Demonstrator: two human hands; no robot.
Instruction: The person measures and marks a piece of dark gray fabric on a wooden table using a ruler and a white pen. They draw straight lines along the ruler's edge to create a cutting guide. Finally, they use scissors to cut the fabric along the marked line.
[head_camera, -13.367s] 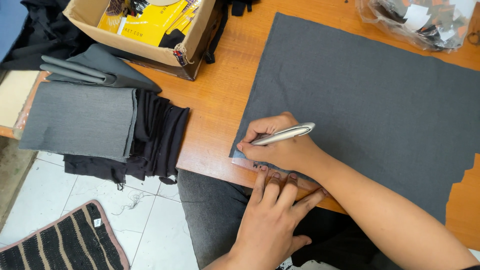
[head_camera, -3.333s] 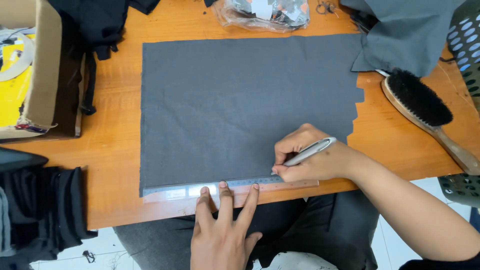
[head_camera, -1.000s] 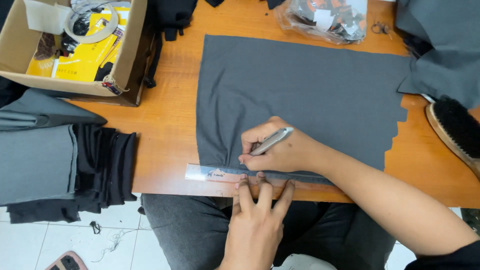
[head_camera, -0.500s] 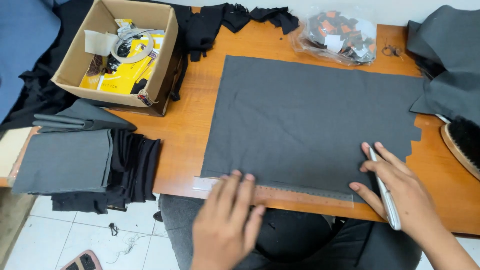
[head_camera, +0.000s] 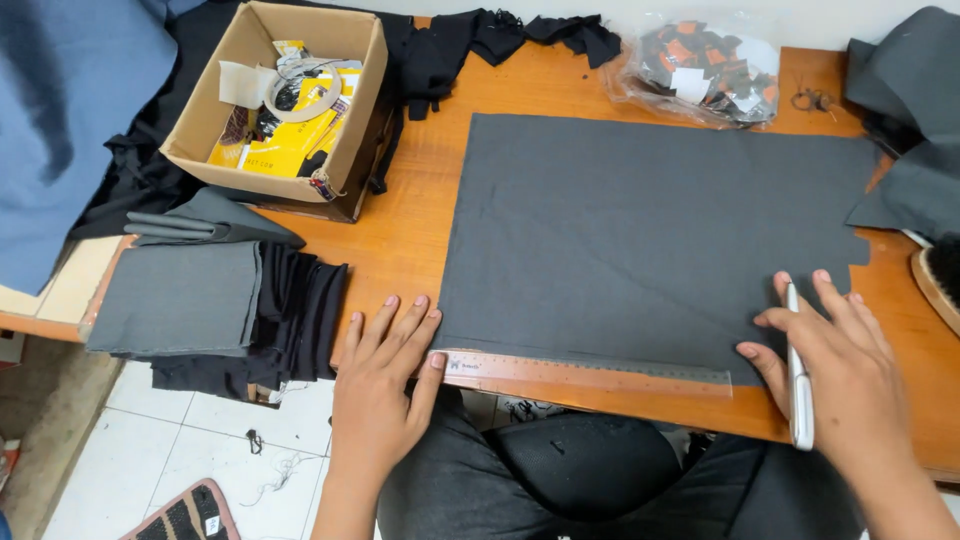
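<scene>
Table (head_camera: 420, 215): orange-brown wood, smooth with a soft sheen; on it a sheet of dark grey fabric (head_camera: 650, 230), matt woven cloth, and a clear plastic ruler (head_camera: 585, 372), glossy. Pen (head_camera: 798, 385): silvery, smooth and shiny, metal or plastic cannot be told. Box (head_camera: 285, 100): plain brown cardboard, matt; bag (head_camera: 700, 75): thin clear plastic, crinkled and glossy.
</scene>
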